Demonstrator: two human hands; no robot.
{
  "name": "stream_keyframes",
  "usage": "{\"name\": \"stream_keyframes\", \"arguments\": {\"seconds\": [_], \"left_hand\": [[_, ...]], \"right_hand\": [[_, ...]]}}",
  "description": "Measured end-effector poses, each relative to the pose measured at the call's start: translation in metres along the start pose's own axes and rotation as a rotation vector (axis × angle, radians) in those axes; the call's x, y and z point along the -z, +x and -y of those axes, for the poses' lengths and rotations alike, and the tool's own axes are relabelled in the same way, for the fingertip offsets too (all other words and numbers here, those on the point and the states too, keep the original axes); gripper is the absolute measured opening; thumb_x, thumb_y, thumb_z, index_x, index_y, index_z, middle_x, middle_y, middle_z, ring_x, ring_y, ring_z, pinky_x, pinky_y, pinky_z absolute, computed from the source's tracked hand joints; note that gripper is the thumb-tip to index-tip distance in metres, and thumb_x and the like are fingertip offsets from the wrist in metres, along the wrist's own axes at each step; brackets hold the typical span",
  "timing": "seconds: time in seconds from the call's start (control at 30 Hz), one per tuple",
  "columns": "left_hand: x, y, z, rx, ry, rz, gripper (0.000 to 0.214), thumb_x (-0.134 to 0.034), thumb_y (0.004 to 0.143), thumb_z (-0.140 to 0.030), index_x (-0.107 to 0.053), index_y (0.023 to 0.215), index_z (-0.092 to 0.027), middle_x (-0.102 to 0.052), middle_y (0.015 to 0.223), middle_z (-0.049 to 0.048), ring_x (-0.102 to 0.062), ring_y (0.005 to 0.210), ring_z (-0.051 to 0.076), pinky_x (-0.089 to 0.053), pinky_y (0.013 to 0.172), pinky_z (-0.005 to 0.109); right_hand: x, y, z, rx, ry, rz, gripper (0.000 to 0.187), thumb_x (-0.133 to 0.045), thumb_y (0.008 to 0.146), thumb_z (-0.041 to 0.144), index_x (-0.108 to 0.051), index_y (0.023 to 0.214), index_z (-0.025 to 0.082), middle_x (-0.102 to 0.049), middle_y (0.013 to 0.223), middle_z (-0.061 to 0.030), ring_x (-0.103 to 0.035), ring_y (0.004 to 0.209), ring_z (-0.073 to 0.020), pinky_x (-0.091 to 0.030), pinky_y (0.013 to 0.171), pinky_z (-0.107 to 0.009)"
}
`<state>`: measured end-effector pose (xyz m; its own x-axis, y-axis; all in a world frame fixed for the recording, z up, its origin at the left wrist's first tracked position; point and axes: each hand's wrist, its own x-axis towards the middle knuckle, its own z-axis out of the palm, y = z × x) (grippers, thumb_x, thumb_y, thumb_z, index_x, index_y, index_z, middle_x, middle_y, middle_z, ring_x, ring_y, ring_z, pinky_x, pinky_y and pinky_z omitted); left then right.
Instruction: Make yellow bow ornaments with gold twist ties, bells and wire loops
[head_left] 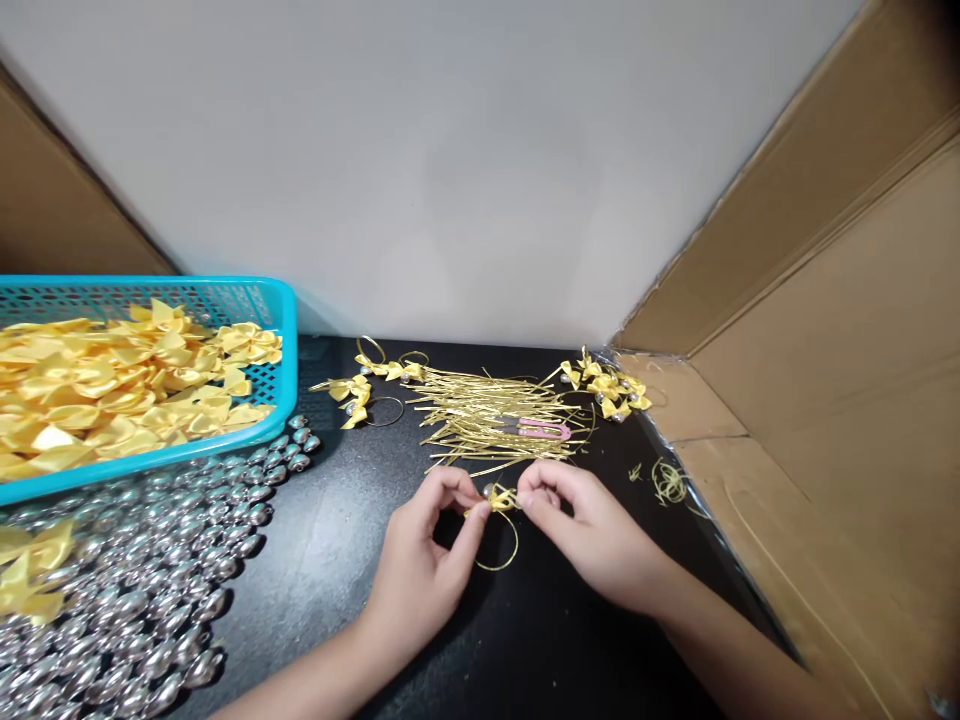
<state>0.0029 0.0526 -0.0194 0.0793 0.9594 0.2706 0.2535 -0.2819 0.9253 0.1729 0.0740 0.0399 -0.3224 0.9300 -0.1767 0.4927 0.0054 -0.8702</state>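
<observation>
Between my hands, low over the black tabletop, is a small yellow ribbon bow (500, 498) with a silver bead. From it hangs a loop of thin gold cord (516, 546). My left hand (431, 545) pinches the bow's left side between thumb and fingertips. On the other side, my right hand (581, 525) is closed in a pinch at the bow's right edge; whether it grips ribbon or cord end is hidden by the fingers. Just beyond lies a pile of cut gold cords (480, 410), with pink-handled snips (546, 430) on top.
A turquoise basket (289, 350) full of yellow bows stands at left. Many silver beads (157, 580) spread in front of it, with loose bows (34, 570). Beaded bows lie at back left (352, 395) and right (615, 390). Tangled cord (669, 482) sits near the cardboard wall (840, 300).
</observation>
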Motion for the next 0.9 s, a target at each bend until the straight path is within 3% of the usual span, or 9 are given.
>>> {"name": "stream_keyframes", "arguments": {"seconds": [0.13, 0.27, 0.47, 0.57, 0.67, 0.77, 0.83, 0.9], "left_hand": [[-0.001, 0.000, 0.001, 0.028, -0.035, 0.007, 0.011, -0.056, 0.087, -0.014, -0.052, 0.092, -0.023, -0.062, 0.075, -0.0027, -0.063, 0.070, 0.015, -0.049, 0.065, 0.026], [-0.001, 0.000, 0.003, 0.034, -0.054, 0.039, 0.021, -0.055, 0.088, -0.014, -0.054, 0.107, -0.023, -0.067, 0.079, -0.0012, -0.066, 0.072, 0.016, -0.050, 0.069, 0.028], [0.000, 0.002, 0.005, 0.104, -0.132, 0.023, 0.019, -0.055, 0.089, -0.017, -0.055, 0.107, -0.024, -0.066, 0.076, -0.0030, -0.064, 0.069, 0.014, -0.050, 0.068, 0.026], [0.000, 0.002, 0.003, 0.123, -0.159, 0.024, 0.016, -0.056, 0.089, -0.018, -0.056, 0.105, -0.023, -0.065, 0.075, -0.0027, -0.064, 0.069, 0.014, -0.050, 0.066, 0.026], [0.000, 0.003, 0.001, 0.131, -0.164, 0.019, 0.014, -0.057, 0.088, -0.020, -0.056, 0.102, -0.021, -0.065, 0.074, -0.0020, -0.062, 0.067, 0.014, -0.049, 0.063, 0.025], [-0.001, 0.005, 0.000, 0.141, -0.186, 0.024, 0.013, -0.058, 0.088, -0.020, -0.055, 0.100, -0.021, -0.064, 0.071, -0.0022, -0.061, 0.063, 0.013, -0.048, 0.059, 0.024], [-0.001, 0.005, -0.001, 0.139, -0.215, 0.042, 0.013, -0.058, 0.087, -0.020, -0.055, 0.100, -0.021, -0.063, 0.070, -0.0027, -0.059, 0.061, 0.013, -0.047, 0.057, 0.023], [-0.001, 0.005, -0.001, 0.138, -0.248, 0.073, 0.012, -0.058, 0.088, -0.020, -0.054, 0.099, -0.021, -0.062, 0.069, -0.0032, -0.057, 0.060, 0.012, -0.046, 0.056, 0.023]], "right_hand": [[-0.008, -0.009, 0.006, 0.170, -0.290, -0.006, 0.016, -0.049, 0.091, 0.017, -0.051, 0.075, 0.019, -0.052, 0.073, 0.0024, -0.047, 0.070, -0.0137, -0.035, 0.067, -0.029], [-0.012, -0.013, 0.005, 0.276, -0.590, 0.019, 0.014, -0.047, 0.091, 0.014, -0.053, 0.079, 0.019, -0.057, 0.079, 0.0000, -0.047, 0.076, -0.0162, -0.031, 0.073, -0.034], [-0.009, -0.016, 0.010, 0.345, -0.743, 0.105, 0.015, -0.046, 0.092, 0.013, -0.056, 0.082, 0.018, -0.060, 0.082, -0.0025, -0.046, 0.077, -0.0178, -0.029, 0.074, -0.037], [-0.003, -0.017, 0.012, 0.364, -0.673, 0.082, 0.014, -0.049, 0.089, 0.012, -0.056, 0.078, 0.018, -0.060, 0.078, -0.0009, -0.047, 0.075, -0.0167, -0.031, 0.074, -0.036], [0.005, -0.013, 0.009, 0.368, -0.457, -0.110, 0.009, -0.056, 0.085, 0.014, -0.058, 0.079, 0.020, -0.057, 0.074, 0.0009, -0.050, 0.074, -0.0158, -0.036, 0.075, -0.034], [0.009, -0.001, -0.003, 0.276, -0.194, -0.295, 0.007, -0.056, 0.084, 0.019, -0.063, 0.084, 0.020, -0.054, 0.071, 0.0008, -0.050, 0.068, -0.0151, -0.041, 0.067, -0.030], [0.007, 0.008, -0.013, 0.181, -0.038, -0.238, 0.009, -0.058, 0.084, 0.024, -0.066, 0.085, 0.019, -0.057, 0.073, -0.0001, -0.051, 0.067, -0.0150, -0.043, 0.065, -0.029], [0.001, 0.015, -0.021, 0.138, 0.134, -0.101, 0.013, -0.061, 0.083, 0.030, -0.068, 0.084, 0.019, -0.061, 0.079, -0.0018, -0.055, 0.071, -0.0154, -0.046, 0.067, -0.029]]}}
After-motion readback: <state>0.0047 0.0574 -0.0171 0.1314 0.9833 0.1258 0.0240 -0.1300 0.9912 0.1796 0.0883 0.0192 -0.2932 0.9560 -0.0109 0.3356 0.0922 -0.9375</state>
